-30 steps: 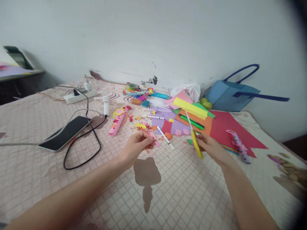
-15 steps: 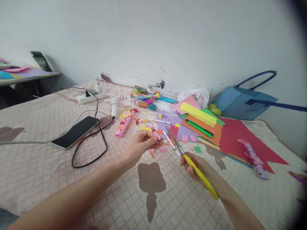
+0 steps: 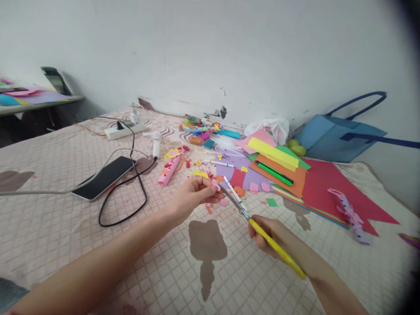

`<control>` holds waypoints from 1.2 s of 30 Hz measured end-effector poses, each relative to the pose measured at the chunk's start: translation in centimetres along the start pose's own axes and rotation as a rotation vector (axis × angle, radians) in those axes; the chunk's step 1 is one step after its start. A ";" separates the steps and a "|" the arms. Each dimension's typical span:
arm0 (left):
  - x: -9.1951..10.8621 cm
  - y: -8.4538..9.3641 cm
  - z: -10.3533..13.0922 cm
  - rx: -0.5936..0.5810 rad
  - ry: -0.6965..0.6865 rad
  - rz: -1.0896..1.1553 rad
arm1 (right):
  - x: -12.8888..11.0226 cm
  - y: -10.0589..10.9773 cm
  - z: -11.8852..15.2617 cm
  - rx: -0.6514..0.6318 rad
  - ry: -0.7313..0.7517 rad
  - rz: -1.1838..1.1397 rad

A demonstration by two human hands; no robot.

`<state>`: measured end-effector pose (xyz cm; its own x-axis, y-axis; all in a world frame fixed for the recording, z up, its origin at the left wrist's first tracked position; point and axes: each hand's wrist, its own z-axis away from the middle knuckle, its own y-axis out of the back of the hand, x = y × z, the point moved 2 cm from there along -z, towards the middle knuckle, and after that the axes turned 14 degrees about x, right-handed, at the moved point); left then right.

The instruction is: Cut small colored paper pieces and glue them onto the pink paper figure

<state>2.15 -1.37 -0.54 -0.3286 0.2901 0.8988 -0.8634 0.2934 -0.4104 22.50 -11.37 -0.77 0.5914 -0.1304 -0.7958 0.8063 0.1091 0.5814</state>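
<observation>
My left hand (image 3: 197,192) pinches a small pink paper piece (image 3: 215,184) between thumb and fingers, held above the patterned cloth. In my right hand (image 3: 267,234) is a pair of scissors (image 3: 277,247) with yellow handles and metal blades. The blade tips reach the edge of the pink piece, close to my left fingertips; I cannot tell whether they cut into it. Around and behind my hands lie paper scraps, a white marker (image 3: 233,192), a green paper square (image 3: 272,202) and a rolled pink paper tube (image 3: 169,171).
To the right are stacked coloured sheets (image 3: 328,188), a green cutter-like tool (image 3: 274,173), a purple paper figure (image 3: 351,216) and a blue bag (image 3: 333,138). On the left lie a black phone-like slab (image 3: 103,178), looped cables and a power strip (image 3: 124,131). A wall stands behind.
The scissors have swung left, bringing their tips from the right up to the pink paper piece, and their blades look closer together. My left hand stays nearly in place.
</observation>
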 end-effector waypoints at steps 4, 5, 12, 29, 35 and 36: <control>0.1 -0.1 0.0 -0.025 0.019 0.001 | -0.2 0.1 0.0 -0.004 -0.011 -0.016; 0.1 -0.1 0.0 -0.031 0.024 0.002 | -0.1 0.1 0.0 -0.012 -0.022 -0.025; 0.2 -0.2 0.1 -0.013 0.047 -0.017 | 0.1 0.2 0.3 -0.037 -0.054 -0.035; 0.1 -0.2 0.0 -0.014 0.053 0.002 | -0.1 0.3 0.4 -0.018 -0.053 0.058; 0.1 -0.2 0.0 -0.011 0.053 0.003 | 0.0 0.2 0.3 0.011 -0.078 0.033; 0.1 -0.2 0.0 -0.012 0.051 0.006 | 0.1 0.2 0.3 0.014 -0.075 0.025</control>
<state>2.26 -1.38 -0.35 -0.3135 0.3377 0.8875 -0.8570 0.3019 -0.4176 22.70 -11.61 -0.70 0.6104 -0.2017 -0.7660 0.7908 0.0995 0.6039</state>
